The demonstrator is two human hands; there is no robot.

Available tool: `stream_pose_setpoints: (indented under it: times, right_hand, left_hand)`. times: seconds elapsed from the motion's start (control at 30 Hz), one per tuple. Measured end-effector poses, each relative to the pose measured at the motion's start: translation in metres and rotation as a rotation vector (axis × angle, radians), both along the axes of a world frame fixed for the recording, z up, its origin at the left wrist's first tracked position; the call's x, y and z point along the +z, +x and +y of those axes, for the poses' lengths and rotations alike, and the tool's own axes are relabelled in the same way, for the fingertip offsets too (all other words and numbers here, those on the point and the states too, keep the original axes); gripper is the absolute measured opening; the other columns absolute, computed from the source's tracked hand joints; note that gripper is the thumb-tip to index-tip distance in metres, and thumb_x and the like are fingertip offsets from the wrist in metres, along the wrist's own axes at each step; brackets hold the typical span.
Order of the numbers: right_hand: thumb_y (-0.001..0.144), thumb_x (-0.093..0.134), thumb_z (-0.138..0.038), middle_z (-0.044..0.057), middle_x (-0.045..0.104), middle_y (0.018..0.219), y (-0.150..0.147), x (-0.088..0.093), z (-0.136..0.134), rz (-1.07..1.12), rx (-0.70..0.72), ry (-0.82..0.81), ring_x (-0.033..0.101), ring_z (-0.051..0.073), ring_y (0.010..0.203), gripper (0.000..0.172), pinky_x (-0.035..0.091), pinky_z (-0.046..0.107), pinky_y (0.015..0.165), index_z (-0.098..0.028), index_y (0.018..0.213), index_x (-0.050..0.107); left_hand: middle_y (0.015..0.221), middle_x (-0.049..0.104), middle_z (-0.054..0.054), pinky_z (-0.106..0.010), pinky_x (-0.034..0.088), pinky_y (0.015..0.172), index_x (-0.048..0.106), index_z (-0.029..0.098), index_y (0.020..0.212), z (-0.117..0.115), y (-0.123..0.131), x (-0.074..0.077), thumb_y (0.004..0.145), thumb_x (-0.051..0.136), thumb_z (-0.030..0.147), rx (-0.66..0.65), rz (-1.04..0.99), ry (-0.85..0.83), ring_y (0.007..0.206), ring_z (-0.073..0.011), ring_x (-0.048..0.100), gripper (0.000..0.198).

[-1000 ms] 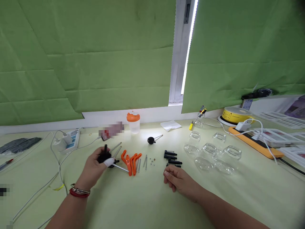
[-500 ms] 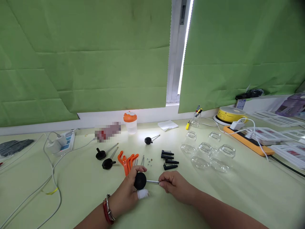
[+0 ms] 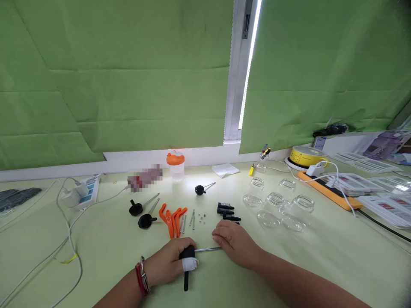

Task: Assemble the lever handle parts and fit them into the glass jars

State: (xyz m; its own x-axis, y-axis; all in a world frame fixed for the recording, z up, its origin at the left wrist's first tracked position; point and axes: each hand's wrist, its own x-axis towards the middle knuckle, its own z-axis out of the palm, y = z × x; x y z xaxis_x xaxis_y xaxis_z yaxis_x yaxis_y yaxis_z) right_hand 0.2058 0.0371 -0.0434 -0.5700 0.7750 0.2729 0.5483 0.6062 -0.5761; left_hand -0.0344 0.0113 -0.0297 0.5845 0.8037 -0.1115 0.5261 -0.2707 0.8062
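Observation:
My left hand (image 3: 170, 262), a bandaged thumb on it, grips a black rounded part (image 3: 187, 251) with a narrow black arm pointing down toward me. A thin metal rod (image 3: 206, 249) sticks out of that part to the right. My right hand (image 3: 238, 244) has its fingers curled together at the rod's far end, which they hide. Beyond my hands lie orange plastic handle-like pieces (image 3: 169, 222), loose metal pins (image 3: 192, 219), several tiny parts (image 3: 201, 218) and black pieces with springs (image 3: 226, 210). Similar black parts with rods (image 3: 147, 220) rest at left and farther back.
Several clear glass jars (image 3: 275, 209) stand at right, near an orange power strip (image 3: 334, 192) and a yellow round tin (image 3: 308, 154). An orange-lidded cup (image 3: 176, 167) and white paper (image 3: 225, 170) are at the back. White cables (image 3: 69, 231) cross the table's left side.
The black part has turned in my left hand, so its arm now points down toward me. My right hand has shifted slightly right and up, covering part of the spring pieces.

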Motion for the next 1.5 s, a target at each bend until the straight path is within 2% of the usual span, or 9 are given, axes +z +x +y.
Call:
stream_pose_setpoints:
  times: [0.17,0.23,0.33,0.43,0.77,1.03,1.23,1.33,1.5]
  right_hand:
    - [0.090,0.045,-0.022,0.005,0.062,0.099,-0.017,0.013,0.039,-0.317,-0.075,0.169,0.053,0.020,0.091,0.025,0.039,0.028,0.074,-0.023,0.108,0.061]
    - [0.089,0.046,-0.020,0.006,0.061,0.097,-0.026,0.015,0.056,-0.492,-0.073,0.201,0.052,0.020,0.091,0.022,0.038,0.028,0.071,-0.022,0.103,0.063]
    - [0.085,0.052,-0.017,0.005,0.062,0.083,-0.039,0.011,0.072,-0.578,-0.029,0.190,0.053,0.019,0.082,0.015,0.036,0.028,0.070,-0.019,0.082,0.067]
    - [0.080,0.054,-0.011,0.006,0.062,0.078,-0.044,0.004,0.076,-0.602,-0.012,0.186,0.053,0.018,0.078,0.015,0.035,0.028,0.070,-0.017,0.073,0.066]
    - [0.086,0.047,-0.014,0.007,0.063,0.091,-0.027,0.003,0.065,-0.570,-0.117,0.187,0.053,0.019,0.087,0.019,0.035,0.027,0.071,-0.018,0.089,0.066]
    - [0.082,0.050,-0.011,0.007,0.063,0.080,-0.034,-0.005,0.070,-0.524,-0.086,0.159,0.054,0.018,0.079,0.019,0.034,0.029,0.072,-0.016,0.073,0.067]
    - [0.081,0.046,-0.014,0.007,0.063,0.079,-0.028,0.007,0.055,-0.388,-0.111,0.146,0.056,0.017,0.076,0.019,0.037,0.029,0.071,-0.015,0.074,0.064]
    - [0.081,0.043,-0.018,0.003,0.063,0.074,-0.015,0.016,0.045,-0.173,-0.168,0.006,0.055,0.013,0.066,0.018,0.040,0.023,0.059,-0.017,0.082,0.061]
    - [0.067,0.052,-0.019,-0.002,0.059,0.061,0.008,0.016,0.026,0.474,-0.271,-0.616,0.045,0.008,0.046,0.008,0.032,0.020,0.043,-0.017,0.074,0.056]
  left_hand:
    - [0.074,0.049,0.002,-0.023,0.037,0.062,0.056,0.017,0.090,0.003,-0.005,-0.003,0.082,0.053,0.040,0.009,0.033,0.051,0.067,-0.0128,0.041,0.024]
    - [0.074,0.048,0.002,-0.023,0.037,0.061,0.055,0.018,0.090,0.003,-0.006,-0.003,0.082,0.053,0.040,0.013,0.030,0.048,0.067,-0.0128,0.041,0.024]
    - [0.076,0.049,0.002,-0.024,0.037,0.062,0.055,0.018,0.092,0.002,-0.006,-0.003,0.081,0.054,0.040,0.014,0.030,0.034,0.068,-0.0132,0.041,0.024]
    - [0.076,0.048,0.002,-0.024,0.038,0.063,0.055,0.018,0.093,0.001,-0.006,-0.002,0.081,0.055,0.038,0.013,0.039,0.025,0.068,-0.0133,0.041,0.024]
    - [0.078,0.047,0.002,-0.025,0.038,0.064,0.052,0.019,0.094,0.005,-0.007,-0.002,0.083,0.051,0.039,0.006,0.023,0.013,0.070,-0.0138,0.041,0.023]
    - [0.079,0.048,0.002,-0.024,0.037,0.064,0.052,0.019,0.094,0.003,-0.006,0.003,0.083,0.051,0.038,0.018,0.017,-0.020,0.071,-0.0138,0.040,0.022]
    - [0.079,0.048,0.002,-0.025,0.037,0.064,0.052,0.020,0.095,0.005,-0.007,0.000,0.084,0.050,0.039,0.009,0.007,-0.018,0.070,-0.0137,0.040,0.022]
    - [0.079,0.047,0.002,-0.025,0.038,0.065,0.052,0.020,0.094,0.005,-0.008,-0.002,0.084,0.050,0.042,-0.002,-0.003,-0.005,0.071,-0.0138,0.040,0.025]
    - [0.080,0.046,0.002,-0.025,0.039,0.066,0.050,0.021,0.097,0.004,-0.008,-0.002,0.086,0.047,0.043,-0.011,0.008,-0.017,0.071,-0.0140,0.040,0.025]
